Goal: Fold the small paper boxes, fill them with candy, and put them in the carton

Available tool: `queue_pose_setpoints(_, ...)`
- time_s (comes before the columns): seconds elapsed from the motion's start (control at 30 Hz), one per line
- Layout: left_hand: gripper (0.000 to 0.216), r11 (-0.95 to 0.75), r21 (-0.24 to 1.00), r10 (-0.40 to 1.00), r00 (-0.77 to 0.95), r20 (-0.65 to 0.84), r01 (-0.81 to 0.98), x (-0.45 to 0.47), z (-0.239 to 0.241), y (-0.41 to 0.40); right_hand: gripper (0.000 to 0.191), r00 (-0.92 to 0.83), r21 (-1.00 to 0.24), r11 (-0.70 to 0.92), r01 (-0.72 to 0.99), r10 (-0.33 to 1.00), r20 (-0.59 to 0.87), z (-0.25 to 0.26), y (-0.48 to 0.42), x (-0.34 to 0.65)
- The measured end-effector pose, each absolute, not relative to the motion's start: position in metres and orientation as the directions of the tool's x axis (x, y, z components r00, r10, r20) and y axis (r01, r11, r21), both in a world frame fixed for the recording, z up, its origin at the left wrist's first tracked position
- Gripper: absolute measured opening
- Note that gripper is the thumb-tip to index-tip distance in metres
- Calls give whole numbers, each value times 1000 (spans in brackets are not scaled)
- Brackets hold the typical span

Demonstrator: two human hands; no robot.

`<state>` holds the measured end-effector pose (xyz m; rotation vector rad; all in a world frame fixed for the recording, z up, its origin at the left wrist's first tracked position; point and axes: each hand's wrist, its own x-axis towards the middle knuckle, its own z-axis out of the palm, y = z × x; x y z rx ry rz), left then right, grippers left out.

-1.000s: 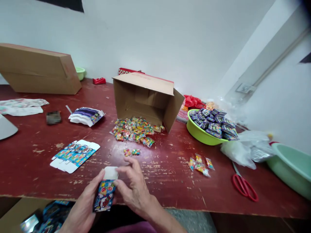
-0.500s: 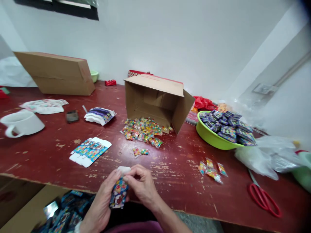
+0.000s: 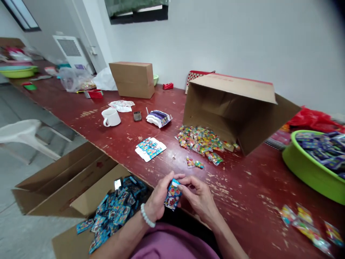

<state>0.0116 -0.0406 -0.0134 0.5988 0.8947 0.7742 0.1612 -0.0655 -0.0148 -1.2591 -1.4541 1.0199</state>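
Note:
A small blue printed carton (image 3: 173, 196) is held upright at the table's front edge. My left hand (image 3: 159, 197) wraps round its left side, a beaded bracelet at the wrist. My right hand (image 3: 198, 194) pinches the top of the carton, thumb at its white flap. Flat unfolded blue cartons (image 3: 151, 148) lie beyond, to the left. Two little candy packets (image 3: 194, 163) rest on the table past my hands. Behind them a heap of clear candy packets (image 3: 199, 140) spills from a cardboard box (image 3: 231, 88) lying on its side.
Below the table edge at left, an open cardboard box (image 3: 81, 180) holds many blue cartons (image 3: 115, 208). A green basin (image 3: 309, 176) with dark packets stands right, near loose candy packets (image 3: 307, 223). A white mug (image 3: 111, 117) and purple cartons (image 3: 158, 118) stand at left.
The view has swung left, bringing the floor box and stool into sight. The carton's white top flap, upright before, is now folded down under my right thumb.

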Motion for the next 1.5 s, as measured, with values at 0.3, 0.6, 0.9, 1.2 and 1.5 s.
queue_pose_setpoints(0.3, 64, 527, 811, 817, 413, -401, -254, 5, -9, -40, 19, -66, -1000, 14, -1, 998, 14, -10, -54, 151)
queue_pose_setpoints(0.6, 26, 646, 580, 763, 400, -508, -496, 1, -22, -37, 28, -231, -695, 427, 579, 903, 363, -22, -72, 149)
queue_pose_setpoints(0.9, 45, 605, 538, 790, 362, -495, -586, -6, -36, -39, 69, -283, -431, 446, 784, 876, 391, -43, -72, 129)
queue_pose_setpoints(1.2, 35, 412, 911, 902, 144, -407, -3, -108, -13, -57, 97, -288, -703, 416, 577, 909, 302, -49, -54, 128)
queue_pose_setpoints(1.5, 36, -93, 395, 991, 45, 129, 914, -111, -19, 27, 39, 81, -763, 265, 589, 920, 383, -94, -28, 169)
